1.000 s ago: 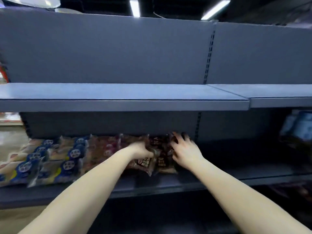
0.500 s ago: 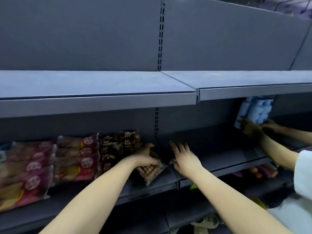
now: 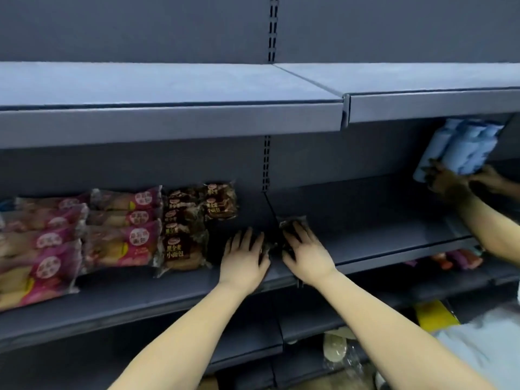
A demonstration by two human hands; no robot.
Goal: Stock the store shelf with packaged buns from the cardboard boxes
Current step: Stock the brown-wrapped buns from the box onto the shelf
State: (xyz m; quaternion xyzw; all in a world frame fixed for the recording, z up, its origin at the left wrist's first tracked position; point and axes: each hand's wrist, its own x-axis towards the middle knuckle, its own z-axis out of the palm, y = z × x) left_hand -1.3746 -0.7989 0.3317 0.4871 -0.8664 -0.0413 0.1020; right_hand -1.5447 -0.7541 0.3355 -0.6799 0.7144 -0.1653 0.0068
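On the grey middle shelf point(image 3: 140, 299) the change from half a second ago is in the left hand point(image 3: 244, 260). Then it gripped a brown packet tilted at the shelf's front edge; now it lies flat, fingers straight and spread, pressing down. The right hand point(image 3: 305, 254), just beside it, is flat too, with straight fingers on a dark bun packet point(image 3: 292, 220) at the joint between two shelf boards. That packet is dark brown, its crimped end showing past the fingertips — whether the left hand covers the same one I cannot tell.

To the left lie pink bun packets point(image 3: 121, 243), seven labels countable in two stacks, then brown bun packets point(image 3: 180, 249) in two stacks, their number blurred. At far right another person's hands point(image 3: 447, 181) — two — hold one blue pack point(image 3: 464, 147).
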